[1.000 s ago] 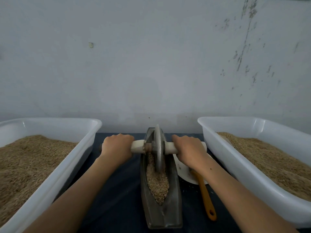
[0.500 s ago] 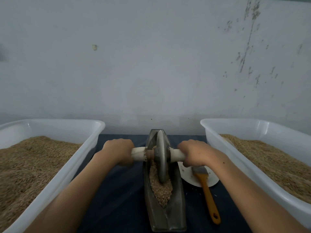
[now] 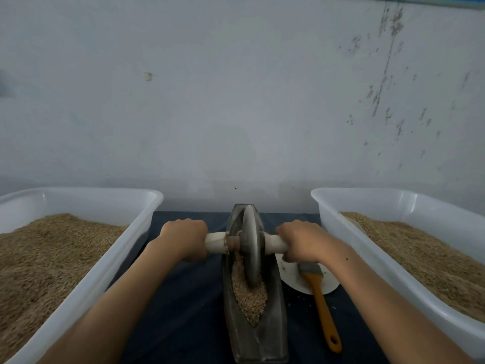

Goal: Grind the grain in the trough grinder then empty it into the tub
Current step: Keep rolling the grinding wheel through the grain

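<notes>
I am looking down at a bench covered in dark blue cloth (image 3: 183, 298), and nearest its front edge I am seeing the blunt near end of the long grey boat-shaped metal trough grinder (image 3: 258, 334), which is lying along the middle of the bench and pointing at the back edge. Crushed tan grain (image 3: 249, 298) is filling its groove from about halfway up the trough to the wheel. To the right of the trough, an orange-handled flat brush (image 3: 321, 303) is lying with its handle toward the front edge and its grey ferrule resting on a round white plate (image 3: 291, 279).

Further back, the grey metal disc wheel (image 3: 251, 248) is standing upright in the groove, its lower rim sunk in the grain. A pale wooden axle handle (image 3: 216, 241) is running through it crosswise. My left hand (image 3: 183, 239) is curling its fingers tightly round the left end of the handle, and my right hand (image 3: 301, 241) is gripping the right end in the same way, knuckles up.

Along the left edge a translucent white plastic tub (image 3: 110, 258) is holding a heap of brown grain, and a matching white tub (image 3: 367, 256) along the right edge is likewise holding grain. Beyond the back edge a scuffed pale grey wall (image 3: 236, 101) is rising.
</notes>
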Demonstrator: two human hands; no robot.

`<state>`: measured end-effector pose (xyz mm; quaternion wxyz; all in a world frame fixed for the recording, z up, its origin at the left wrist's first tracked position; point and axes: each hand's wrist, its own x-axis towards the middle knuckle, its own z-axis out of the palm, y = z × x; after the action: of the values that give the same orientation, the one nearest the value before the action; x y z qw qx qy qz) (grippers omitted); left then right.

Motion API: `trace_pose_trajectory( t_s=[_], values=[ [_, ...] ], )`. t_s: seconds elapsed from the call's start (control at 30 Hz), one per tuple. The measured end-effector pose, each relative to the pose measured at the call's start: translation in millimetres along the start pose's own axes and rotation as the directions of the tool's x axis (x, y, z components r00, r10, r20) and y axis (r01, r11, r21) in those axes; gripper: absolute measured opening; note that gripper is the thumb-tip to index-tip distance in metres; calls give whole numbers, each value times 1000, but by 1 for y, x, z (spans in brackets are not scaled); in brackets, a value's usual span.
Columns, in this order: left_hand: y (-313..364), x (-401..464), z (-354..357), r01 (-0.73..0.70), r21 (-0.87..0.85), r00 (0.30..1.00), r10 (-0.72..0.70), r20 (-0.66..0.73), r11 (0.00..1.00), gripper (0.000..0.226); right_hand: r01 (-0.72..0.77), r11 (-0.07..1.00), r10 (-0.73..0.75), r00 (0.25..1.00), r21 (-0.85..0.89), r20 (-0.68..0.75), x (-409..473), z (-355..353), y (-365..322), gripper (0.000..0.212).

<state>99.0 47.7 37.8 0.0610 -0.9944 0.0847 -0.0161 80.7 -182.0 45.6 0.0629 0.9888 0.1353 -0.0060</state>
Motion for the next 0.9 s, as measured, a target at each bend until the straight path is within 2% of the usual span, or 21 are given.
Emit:
trace_pose_trajectory(
  t_s=[0.13, 0.23, 0.3, 0.4, 0.5, 0.6, 0.73, 0.9],
  values=[
    [-4, 1, -4, -9, -91, 979, 28, 202, 996, 16, -4, 999, -5, 988, 54, 156, -5, -8, -1, 38],
    [-4, 2, -3, -13, -105, 979, 34, 203, 994, 18, -10, 998, -1, 986, 66, 166, -4, -8, -2, 39],
    [-3, 2, -3, -16, -58, 992, 23, 121, 998, 20, -18, 998, 11, 991, 56, 136, -2, -7, -2, 35],
    [-1, 4, 2, -5, 16, 996, 6, -92, 1000, 31, -37, 999, 36, 999, 33, 31, 2, -2, -3, 29],
    [2, 5, 9, 6, 21, 960, 0, -279, 1000, 21, -58, 998, 62, 988, 31, -142, 5, 7, -4, 22],
    [3, 5, 13, 21, -9, 946, -23, -324, 1000, 17, -52, 997, 62, 972, 52, -229, 6, 13, -4, 19],
    [3, 4, 10, 26, 26, 970, -19, -242, 999, 23, -43, 999, 45, 990, 24, -135, 5, 8, -1, 22],
    [0, 0, 0, 26, 7, 997, -26, 78, 1000, 38, -6, 999, 3, 997, 41, 80, 1, -1, 2, 35]
  ],
)
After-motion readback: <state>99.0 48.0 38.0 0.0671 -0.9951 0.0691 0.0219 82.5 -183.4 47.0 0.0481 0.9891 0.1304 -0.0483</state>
